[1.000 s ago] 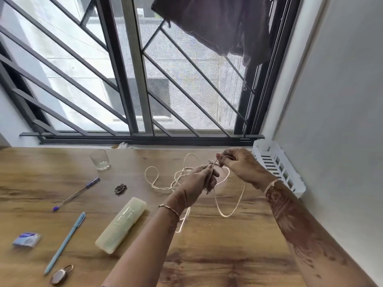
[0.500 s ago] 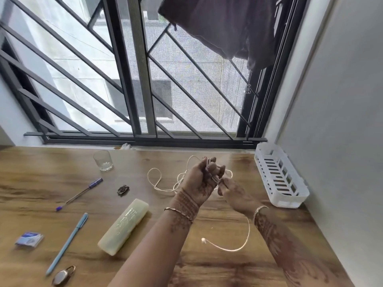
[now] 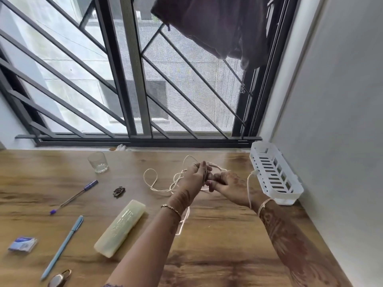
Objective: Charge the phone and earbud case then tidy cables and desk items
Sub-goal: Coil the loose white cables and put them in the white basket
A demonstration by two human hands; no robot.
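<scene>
A thin cream cable (image 3: 150,184) lies in loose loops on the wooden desk (image 3: 217,255), near the window. My left hand (image 3: 195,176) is raised over the loops with several turns of the cable wound round its fingers. My right hand (image 3: 230,186) is right beside it, pinching the cable. The free end with its small plug (image 3: 254,173) hangs over my right wrist. Another loop of the cable (image 3: 183,222) trails down below my left forearm. No phone or earbud case is in view.
A white slotted basket (image 3: 275,175) stands at the right against the wall. To the left lie a glass (image 3: 98,165), two pens (image 3: 74,196) (image 3: 62,247), a pale long case (image 3: 120,227), a dark hair clip (image 3: 119,191), a blue packet (image 3: 22,244) and a padlock (image 3: 59,279).
My right hand swung round my left hand with the cable, adding a turn. The trailing end that lay on the desk in front has been lifted and now hangs over my right wrist.
</scene>
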